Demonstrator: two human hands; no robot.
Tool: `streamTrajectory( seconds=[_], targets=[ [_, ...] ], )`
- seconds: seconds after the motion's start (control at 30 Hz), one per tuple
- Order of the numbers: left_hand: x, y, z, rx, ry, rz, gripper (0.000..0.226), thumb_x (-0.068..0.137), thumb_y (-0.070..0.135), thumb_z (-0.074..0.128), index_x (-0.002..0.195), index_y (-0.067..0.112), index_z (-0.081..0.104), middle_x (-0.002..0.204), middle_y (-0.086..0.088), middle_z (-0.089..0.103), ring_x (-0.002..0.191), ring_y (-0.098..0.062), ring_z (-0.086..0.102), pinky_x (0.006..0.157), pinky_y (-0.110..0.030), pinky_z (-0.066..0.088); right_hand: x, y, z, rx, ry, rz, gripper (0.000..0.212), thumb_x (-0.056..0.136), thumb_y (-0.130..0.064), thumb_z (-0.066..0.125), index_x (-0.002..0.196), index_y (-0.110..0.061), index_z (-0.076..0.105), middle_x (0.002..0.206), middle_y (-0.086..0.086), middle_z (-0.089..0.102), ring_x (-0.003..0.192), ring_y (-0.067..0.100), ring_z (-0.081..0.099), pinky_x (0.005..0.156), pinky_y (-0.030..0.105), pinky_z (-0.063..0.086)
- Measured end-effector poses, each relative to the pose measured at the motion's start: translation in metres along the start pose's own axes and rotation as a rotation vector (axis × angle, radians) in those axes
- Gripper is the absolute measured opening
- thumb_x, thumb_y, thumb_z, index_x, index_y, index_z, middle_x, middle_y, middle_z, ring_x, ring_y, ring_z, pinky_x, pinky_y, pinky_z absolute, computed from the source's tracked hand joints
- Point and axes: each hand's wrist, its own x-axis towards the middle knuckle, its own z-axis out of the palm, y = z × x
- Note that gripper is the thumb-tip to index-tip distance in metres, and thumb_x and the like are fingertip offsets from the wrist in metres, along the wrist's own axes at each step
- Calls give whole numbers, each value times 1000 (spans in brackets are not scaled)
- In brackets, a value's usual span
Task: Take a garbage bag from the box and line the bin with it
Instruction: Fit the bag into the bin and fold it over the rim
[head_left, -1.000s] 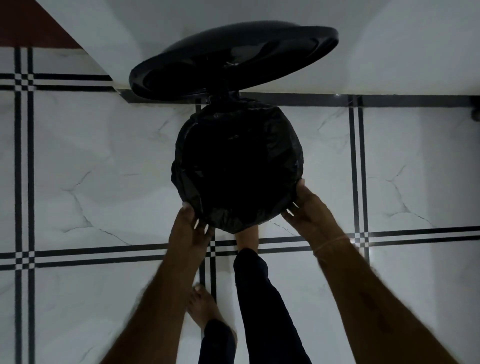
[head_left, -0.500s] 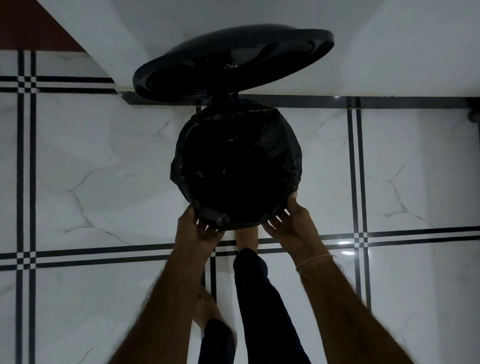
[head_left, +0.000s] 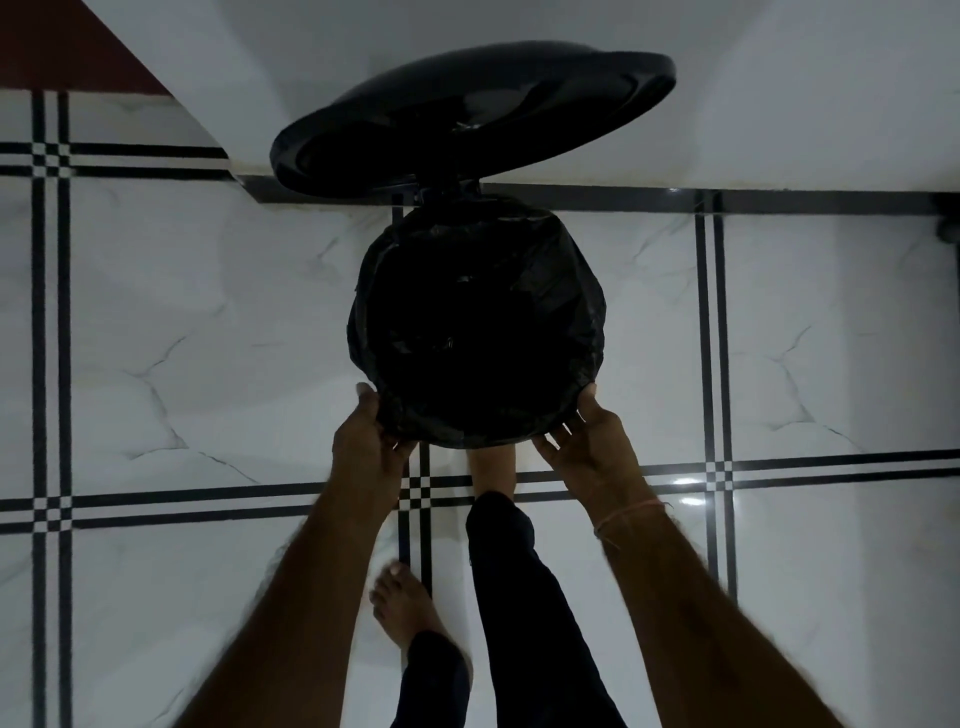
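garbage bag (head_left: 483, 322): black | lid (head_left: 467, 114): black | floor (head_left: 182, 322): white marble, black stripes

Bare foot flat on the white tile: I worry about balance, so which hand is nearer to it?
Left. The left hand holds the black plastic garbage bag just ahead of that bare foot; the right hand holds it beyond the dark trouser leg, farther off.

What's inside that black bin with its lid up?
A black garbage bag lines it, its edge turned outward and held by the left hand and right hand. The inside is too dark to show the bottom or any contents.
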Motion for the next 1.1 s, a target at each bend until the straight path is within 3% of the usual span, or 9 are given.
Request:
streamTrajectory(
  seconds=[0.1,0.23,0.43,0.6,0.7,0.83,0.93,1.03,1.1],
  targets=[
    [7,-2,0,12,5,-61,34,109,38,42,125,17,62,124,-7,69,116,-24,64,93,-42,54,2,-2,-3,-24,-2,-6,43,108,-36,44,144,-13,55,101,5,82,111,27,68,88,44,56],
    [11,-10,3,-188,-12,-124,37,110,34,37,127,13,63,129,-14,68,117,-30,65,96,-46,53,1,-1,-5,-13,-15,3,46,108,-43,42,142,-16,56,112,6,78,115,29,67,88,46,56],
    [-3,-27,9,-197,-26,-229,33,105,29,44,129,18,62,123,-14,68,112,-34,64,75,-50,58,-3,9,8,58,27,66,51,104,-54,42,135,-16,58,128,10,66,117,36,61,107,60,43],
    [-3,-28,14,-184,90,-182,34,107,36,43,128,17,63,137,-13,62,114,-30,62,85,-47,55,-10,14,14,40,74,30,50,105,-53,41,133,-17,60,123,10,68,109,31,64,88,50,52],
    [-16,-17,18,-31,178,-190,52,104,54,42,141,20,56,143,-6,58,126,-25,56,108,-47,45,-18,8,13,-114,73,-42,49,106,-51,42,138,-18,58,127,7,68,120,29,62,102,49,51],
    [-43,12,34,165,308,-38,65,104,57,40,153,15,41,157,-8,45,142,-29,44,118,-46,34,-43,-10,28,-421,158,-239,40,106,-50,44,126,-18,58,113,-5,65,122,22,56,99,38,46],
    [-70,43,56,256,332,166,58,105,52,41,145,10,51,131,-7,57,117,-25,56,98,-34,44,-65,-29,50,-574,204,-526,33,103,-46,53,121,-18,54,116,0,63,115,21,59,85,24,49],
    [-92,72,82,235,230,299,53,98,64,42,119,21,63,124,-4,66,113,-27,65,102,-45,53,-86,-54,75,-736,108,-692,39,101,-51,53,126,-22,49,120,-6,60,120,23,59,103,37,52],
    [-105,88,95,157,159,311,75,83,79,43,137,28,54,143,-6,58,125,-29,60,107,-52,50,-99,-74,98,-710,2,-684,60,99,-61,48,145,-24,41,144,3,53,133,25,54,113,46,47]
  ],
)
